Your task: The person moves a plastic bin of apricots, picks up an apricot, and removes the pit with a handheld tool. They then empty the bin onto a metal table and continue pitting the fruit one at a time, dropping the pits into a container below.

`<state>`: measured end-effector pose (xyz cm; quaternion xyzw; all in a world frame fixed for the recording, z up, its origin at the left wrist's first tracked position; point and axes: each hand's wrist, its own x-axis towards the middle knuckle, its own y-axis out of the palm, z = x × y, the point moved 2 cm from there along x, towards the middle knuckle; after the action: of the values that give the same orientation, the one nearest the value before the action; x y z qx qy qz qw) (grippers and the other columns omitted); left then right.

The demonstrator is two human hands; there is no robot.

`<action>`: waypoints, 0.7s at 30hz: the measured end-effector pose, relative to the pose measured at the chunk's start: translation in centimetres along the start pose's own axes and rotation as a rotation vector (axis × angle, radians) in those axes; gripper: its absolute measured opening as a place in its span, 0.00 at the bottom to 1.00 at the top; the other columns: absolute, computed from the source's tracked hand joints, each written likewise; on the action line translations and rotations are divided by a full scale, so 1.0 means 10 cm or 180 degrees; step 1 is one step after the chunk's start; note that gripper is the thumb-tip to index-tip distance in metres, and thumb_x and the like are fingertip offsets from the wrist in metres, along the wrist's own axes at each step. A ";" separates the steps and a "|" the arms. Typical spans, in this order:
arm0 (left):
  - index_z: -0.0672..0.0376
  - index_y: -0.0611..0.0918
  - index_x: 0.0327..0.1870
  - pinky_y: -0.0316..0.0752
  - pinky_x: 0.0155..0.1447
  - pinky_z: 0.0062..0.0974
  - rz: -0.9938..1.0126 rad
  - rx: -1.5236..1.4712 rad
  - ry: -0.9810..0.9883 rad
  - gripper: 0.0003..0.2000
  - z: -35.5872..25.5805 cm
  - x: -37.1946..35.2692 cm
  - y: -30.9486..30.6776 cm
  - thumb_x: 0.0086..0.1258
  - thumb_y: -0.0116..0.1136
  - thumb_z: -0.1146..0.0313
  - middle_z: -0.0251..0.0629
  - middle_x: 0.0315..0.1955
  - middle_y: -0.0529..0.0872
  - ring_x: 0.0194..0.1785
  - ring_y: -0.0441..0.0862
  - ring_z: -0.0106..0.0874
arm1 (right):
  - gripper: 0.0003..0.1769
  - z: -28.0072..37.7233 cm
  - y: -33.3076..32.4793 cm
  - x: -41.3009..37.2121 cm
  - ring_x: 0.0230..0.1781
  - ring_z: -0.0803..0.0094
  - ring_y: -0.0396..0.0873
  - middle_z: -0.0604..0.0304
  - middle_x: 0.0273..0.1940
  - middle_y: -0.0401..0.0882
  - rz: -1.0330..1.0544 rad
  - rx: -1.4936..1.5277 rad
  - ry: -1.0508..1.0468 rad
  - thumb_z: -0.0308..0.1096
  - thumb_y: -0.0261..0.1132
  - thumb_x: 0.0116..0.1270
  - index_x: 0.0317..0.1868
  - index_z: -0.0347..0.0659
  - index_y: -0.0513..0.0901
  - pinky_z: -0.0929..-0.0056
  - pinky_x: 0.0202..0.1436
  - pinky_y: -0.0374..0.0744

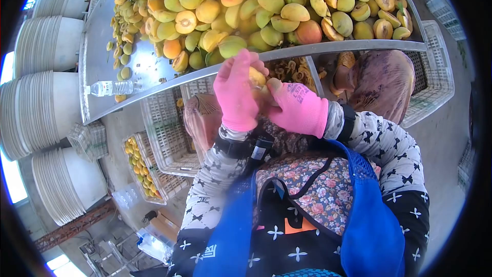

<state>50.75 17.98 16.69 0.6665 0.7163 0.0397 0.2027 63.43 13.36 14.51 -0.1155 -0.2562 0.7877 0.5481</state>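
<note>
Our pink-gloved left hand (234, 95) and pink-gloved right hand (300, 110) close around one small soft yellow fruit (258, 78) between them. It looks light, squishy and slippery, so we hold its sides gently. Past our hands, a shiny metal table (138, 66) carries a heap of yellow-green fruit (256, 5). Stacked white tubs (41, 107) stand far left.

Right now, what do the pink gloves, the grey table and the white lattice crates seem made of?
Pink gloves on the left hand, gripping a yellow fruit, and right hand: matte knitted fabric, ribbed cuffs. Grey table: sheet metal, probably stainless steel, dull sheen, folded rim. White lattice crates: moulded plastic, gridded walls.
</note>
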 end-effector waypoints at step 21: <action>0.65 0.82 0.33 0.74 0.34 0.26 0.0479 0.1341 0.0984 0.20 0.07 0.05 -0.03 0.77 0.53 0.54 0.43 0.25 0.85 0.27 0.80 0.30 | 0.13 0.03 -0.25 0.01 0.18 0.76 0.74 0.64 0.25 0.75 0.1561 0.2260 0.1631 0.39 0.61 0.63 0.43 0.40 0.74 0.75 0.19 0.72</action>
<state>50.68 18.22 15.80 0.7314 0.6796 0.0060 -0.0558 65.26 14.07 16.06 -0.1684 0.2052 0.8783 0.3977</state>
